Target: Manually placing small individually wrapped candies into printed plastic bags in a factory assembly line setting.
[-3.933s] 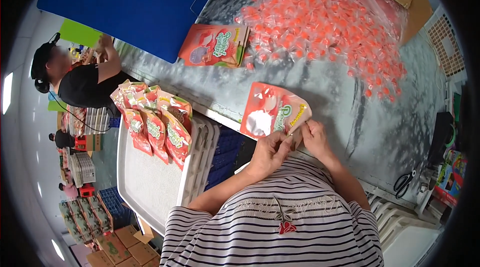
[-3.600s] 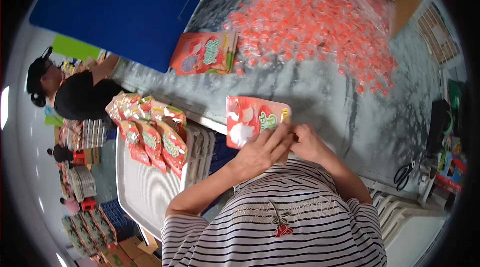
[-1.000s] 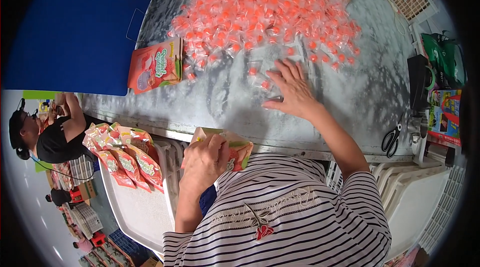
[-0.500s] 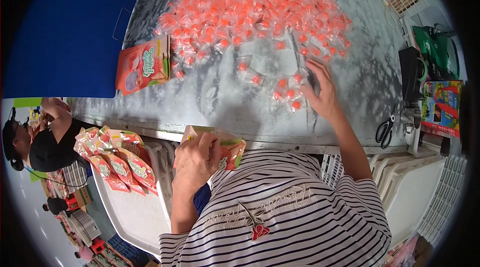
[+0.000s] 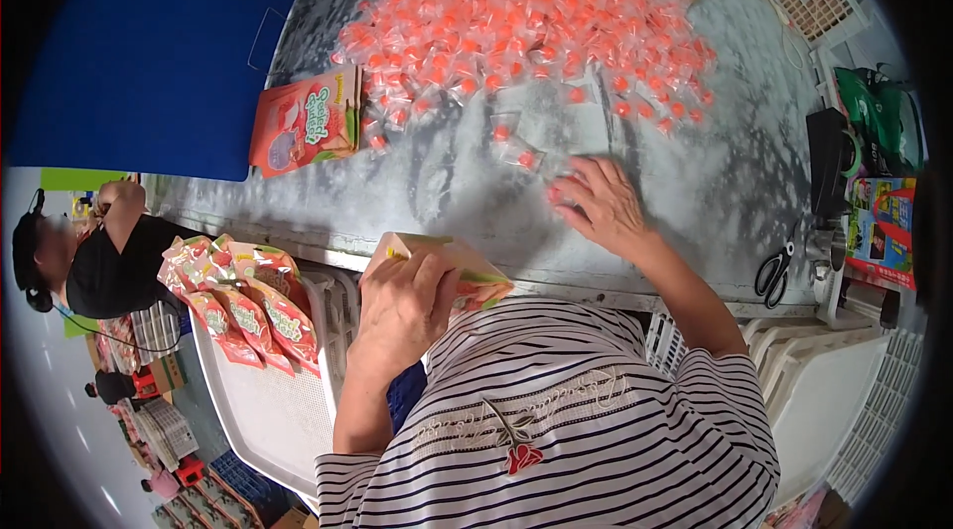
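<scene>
My left hand (image 5: 399, 311) grips a red and green pouch (image 5: 478, 269) at the table's front edge, its opening tilted toward my right hand. My right hand (image 5: 608, 209) is over the table with its fingers curled around small wrapped red candies; one shows red at the fingertips, the others are hidden beneath. Two loose wrapped candies (image 5: 524, 159) lie just beyond those fingers. Farther back spreads a large pile of the same candies (image 5: 526, 28) in clear wrappers. Flat matching pouches (image 5: 303, 127) are stacked left of the pile.
Filled pouches (image 5: 248, 306) lie on a white tray (image 5: 283, 415) at my left. A blue panel (image 5: 149, 53) covers the far left. Black scissors (image 5: 774, 276) rest at the right edge, near stacked white trays (image 5: 829, 410). A co-worker (image 5: 119, 271) is at left.
My right hand has moved left and nearer, closing over the small group of candies. My left hand has raised and tilted the pouch, shifting slightly right. The view has shifted a little.
</scene>
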`<action>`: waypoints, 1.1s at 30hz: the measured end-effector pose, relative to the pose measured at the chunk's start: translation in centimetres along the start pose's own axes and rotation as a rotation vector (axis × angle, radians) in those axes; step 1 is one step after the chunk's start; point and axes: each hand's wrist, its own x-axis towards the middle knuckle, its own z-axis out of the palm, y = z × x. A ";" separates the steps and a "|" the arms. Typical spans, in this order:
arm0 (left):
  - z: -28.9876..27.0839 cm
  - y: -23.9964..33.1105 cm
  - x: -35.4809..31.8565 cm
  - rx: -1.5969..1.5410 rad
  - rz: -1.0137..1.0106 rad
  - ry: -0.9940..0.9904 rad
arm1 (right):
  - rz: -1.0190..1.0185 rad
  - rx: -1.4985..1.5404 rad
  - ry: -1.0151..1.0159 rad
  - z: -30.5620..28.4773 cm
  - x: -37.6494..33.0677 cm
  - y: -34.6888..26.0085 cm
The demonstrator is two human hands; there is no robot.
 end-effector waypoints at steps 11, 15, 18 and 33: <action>1.9 0.8 2.6 -0.053 0.144 0.034 | 0.836 1.079 0.093 -3.0 1.3 -1.1; 2.8 0.9 2.8 -0.067 0.170 0.021 | 0.599 1.127 -0.106 -5.6 4.2 -5.4; 2.9 1.4 2.8 -0.041 0.214 0.029 | 0.366 0.884 -0.210 -5.7 5.5 -6.7; 3.2 1.6 2.7 -0.212 0.220 0.013 | 0.274 0.842 0.195 -2.8 7.9 -9.3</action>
